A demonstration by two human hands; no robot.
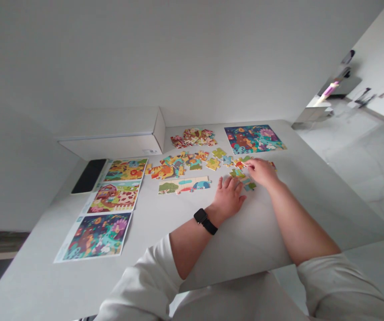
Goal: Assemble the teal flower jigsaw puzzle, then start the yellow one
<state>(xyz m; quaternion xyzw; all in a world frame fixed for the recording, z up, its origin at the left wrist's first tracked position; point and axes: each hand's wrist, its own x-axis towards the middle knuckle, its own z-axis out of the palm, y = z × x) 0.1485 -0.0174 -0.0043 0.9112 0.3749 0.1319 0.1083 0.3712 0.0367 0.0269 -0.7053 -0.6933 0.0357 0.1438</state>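
My left hand [228,196], with a black watch on its wrist, rests palm down with the fingers spread, their tips at some loose puzzle pieces [236,172]. To its left lies a joined strip of puzzle pieces [184,185] with green, blue and red parts. My right hand [263,172] is closed in a pinch on the edge of a puzzle piece [240,164] with red and yellow on it. More loose pieces [213,163] are scattered beyond both hands, and a few are partly hidden under my right hand.
A finished dark-blue puzzle [254,139] lies at the back right, near a heap of pinkish pieces [194,137]. Three picture sheets [114,197] run down the left side beside a black phone [89,176]. A white box [112,145] stands against the wall.
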